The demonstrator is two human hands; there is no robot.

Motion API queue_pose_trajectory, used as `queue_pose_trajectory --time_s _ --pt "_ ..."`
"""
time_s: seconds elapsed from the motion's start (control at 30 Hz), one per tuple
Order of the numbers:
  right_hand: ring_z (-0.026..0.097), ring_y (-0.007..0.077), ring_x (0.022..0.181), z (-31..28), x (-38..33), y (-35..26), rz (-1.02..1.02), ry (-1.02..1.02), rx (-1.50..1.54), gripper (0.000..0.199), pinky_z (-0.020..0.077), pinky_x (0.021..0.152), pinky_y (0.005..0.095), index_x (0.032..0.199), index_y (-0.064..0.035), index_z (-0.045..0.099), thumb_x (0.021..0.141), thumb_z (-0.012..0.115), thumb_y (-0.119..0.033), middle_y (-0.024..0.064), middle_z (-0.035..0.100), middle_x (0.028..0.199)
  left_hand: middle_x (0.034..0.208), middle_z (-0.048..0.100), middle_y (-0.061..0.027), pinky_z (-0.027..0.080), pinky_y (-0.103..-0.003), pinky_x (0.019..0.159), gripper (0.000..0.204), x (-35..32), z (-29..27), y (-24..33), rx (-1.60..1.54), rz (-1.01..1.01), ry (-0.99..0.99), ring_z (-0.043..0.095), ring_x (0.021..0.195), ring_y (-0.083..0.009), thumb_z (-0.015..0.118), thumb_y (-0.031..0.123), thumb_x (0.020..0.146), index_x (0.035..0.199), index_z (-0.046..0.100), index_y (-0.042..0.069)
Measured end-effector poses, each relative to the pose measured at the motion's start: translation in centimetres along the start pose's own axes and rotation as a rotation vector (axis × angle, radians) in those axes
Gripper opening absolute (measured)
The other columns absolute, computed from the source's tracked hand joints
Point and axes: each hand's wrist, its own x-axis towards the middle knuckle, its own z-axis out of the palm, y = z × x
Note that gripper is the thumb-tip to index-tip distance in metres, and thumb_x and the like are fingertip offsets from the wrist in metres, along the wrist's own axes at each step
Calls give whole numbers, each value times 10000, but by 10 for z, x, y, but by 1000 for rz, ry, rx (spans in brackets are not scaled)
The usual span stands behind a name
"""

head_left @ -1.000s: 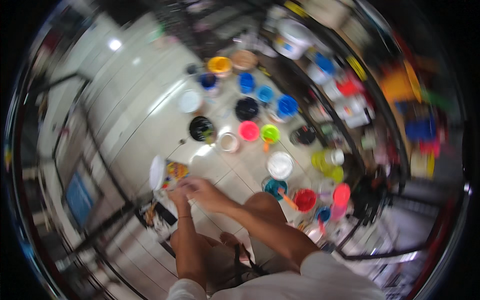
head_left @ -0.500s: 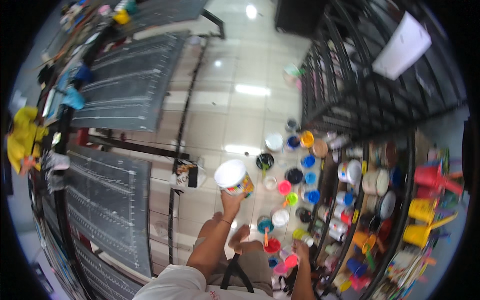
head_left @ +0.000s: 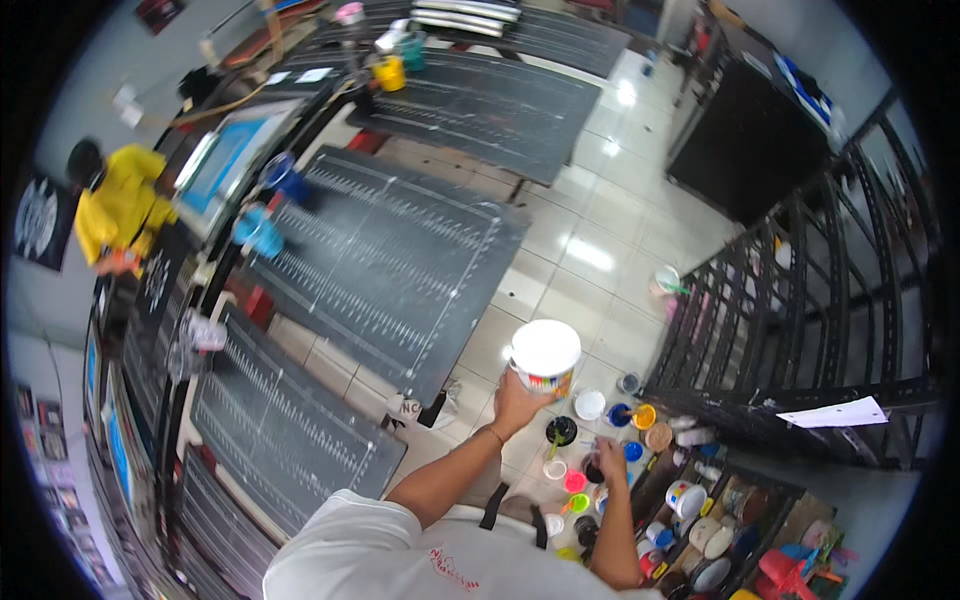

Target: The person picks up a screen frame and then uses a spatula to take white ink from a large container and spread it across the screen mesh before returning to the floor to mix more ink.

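My left hand (head_left: 521, 404) grips a white plastic tub (head_left: 546, 352) with a coloured label on its side, held up above the tiled floor. The tub's top is a bright white circle; I cannot tell whether that is a lid or the inside. Over the floor pots hangs my right hand (head_left: 610, 460), its fingers too small and blurred to make out. Close to it stand a black pot (head_left: 561, 431) with a green handle in it, a blue pot (head_left: 633, 452) and a pink pot (head_left: 575, 481). A white pot (head_left: 589, 404) sits just beyond.
Dark printing tables (head_left: 380, 270) with white markings fill the left. A person in yellow (head_left: 135, 205) stands beyond them at the far left. To the right are a black metal rack (head_left: 800, 280) and a shelf with several paint tubs (head_left: 685, 498). A black cabinet (head_left: 745, 135) stands farther back.
My view has turned and lifted, with more of the tables and room showing. The tub, still in my left hand, is raised forward. My right hand has moved forward over the pots.
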Motion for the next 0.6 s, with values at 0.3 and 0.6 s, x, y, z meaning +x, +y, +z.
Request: queue_pose_trajectory --time_s 0.3,0.6 --pt "616 138 752 -61 156 -141 195 51 5 329 518 642 296 1070 -60 648 930 584 -350 34 657 889 1076 651 -168 502 -382 882 637 180 53 40 -23 8 -24 641 983 -258 855 97 575 1131 579 -42" --pt "650 364 991 -133 404 -195 113 243 -613 377 510 859 451 982 6 695 848 589 -331 227 683 1012 1180 598 -200 425 -429 1003 798 308 162 -2 32 -107 -31 590 1080 -328 870 129 559 1238 496 -58"
